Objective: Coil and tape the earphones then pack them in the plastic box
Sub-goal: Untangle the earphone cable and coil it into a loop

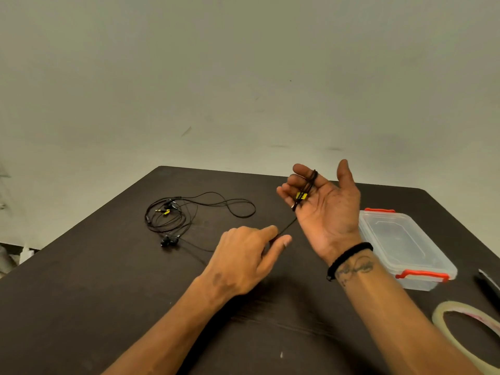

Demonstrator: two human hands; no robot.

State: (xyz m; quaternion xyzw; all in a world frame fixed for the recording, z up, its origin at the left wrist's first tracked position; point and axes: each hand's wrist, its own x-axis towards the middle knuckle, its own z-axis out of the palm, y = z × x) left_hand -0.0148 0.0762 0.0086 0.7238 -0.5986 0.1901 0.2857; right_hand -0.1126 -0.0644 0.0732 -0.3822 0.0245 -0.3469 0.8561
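Note:
My right hand (322, 201) is raised palm up over the dark table (108, 293), fingers mostly straight. Black earphone cable (307, 188) with a yellow tag is wound in loops round its fingers. From there the cable runs down to my left hand (249, 258), which pinches it between thumb and forefinger just above the table. A loose tangle of black earphone cable (173, 215) with another yellow tag and earbuds (169, 240) lies to the left. The clear plastic box (405, 247) with red clips sits lid-on to the right of my right wrist.
A roll of clear tape (443, 318) lies flat at the table's near right corner. A dark pen-like object (489, 288) lies by the right edge. A pale wall rises behind the table's far edge.

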